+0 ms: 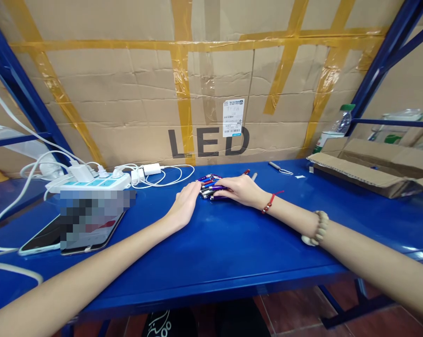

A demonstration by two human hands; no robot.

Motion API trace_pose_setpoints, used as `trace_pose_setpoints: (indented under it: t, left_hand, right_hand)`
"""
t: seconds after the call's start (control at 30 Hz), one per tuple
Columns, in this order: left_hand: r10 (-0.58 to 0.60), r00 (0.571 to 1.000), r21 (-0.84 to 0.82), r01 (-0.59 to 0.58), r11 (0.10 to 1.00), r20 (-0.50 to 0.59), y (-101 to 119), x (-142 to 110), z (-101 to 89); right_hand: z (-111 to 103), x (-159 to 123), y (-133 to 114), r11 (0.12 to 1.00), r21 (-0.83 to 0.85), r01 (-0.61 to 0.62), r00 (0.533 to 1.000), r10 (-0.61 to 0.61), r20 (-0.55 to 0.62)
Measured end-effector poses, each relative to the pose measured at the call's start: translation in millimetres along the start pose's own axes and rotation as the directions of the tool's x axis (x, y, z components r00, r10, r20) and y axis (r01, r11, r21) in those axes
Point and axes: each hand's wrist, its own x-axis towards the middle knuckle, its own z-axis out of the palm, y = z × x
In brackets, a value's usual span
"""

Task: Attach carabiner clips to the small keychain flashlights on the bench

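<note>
A small bundle of shiny pens in blue, purple, red and silver lies on the blue shelf, with their ends toward the left. My left hand stands on edge at those ends, its fingers stretched out straight and its palm turned to the bundle. From the right, my right hand reaches over the pens, with its thumb on the near side and its fingers curled over them. Part of the bundle is hidden beneath it, and one or two ends stick out behind the knuckles.
At left are a white power strip with chargers and cables, and two phones. A grey stick with a cord loop lies farther back right. An opened cardboard box and a bottle stand at right. A large taped carton forms the back.
</note>
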Motion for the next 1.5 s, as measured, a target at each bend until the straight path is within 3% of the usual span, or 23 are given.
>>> trace_pose_setpoints:
  t: [0.37, 0.7, 1.17, 1.5]
  left_hand:
    - [0.039, 0.997, 0.095, -0.045, 0.994, 0.069, -0.5, -0.3, -3.3]
    - [-0.015, 0.993, 0.126, 0.0, 0.992, 0.118, 10.6, -3.8, -3.4]
    - [0.062, 0.993, 0.166, -0.078, 0.983, 0.097, 3.1, -1.7, -3.3]
    - [0.034, 0.996, 0.179, -0.049, 0.983, 0.088, 3.6, -2.2, -3.2]
  right_hand:
    - [-0.8, -0.3, -0.8, 1.0, -0.026, -0.007, 1.0, 0.007, 0.024]
    - [0.0, -1.5, 1.1, 1.0, -0.006, 0.003, 1.0, -0.003, 0.022]
    - [-1.0, -0.2, -0.6, 1.0, -0.024, -0.012, 0.999, 0.013, 0.032]
    - [-2.8, 0.1, -2.9, 1.0, -0.005, 0.015, 1.0, -0.015, 0.027]
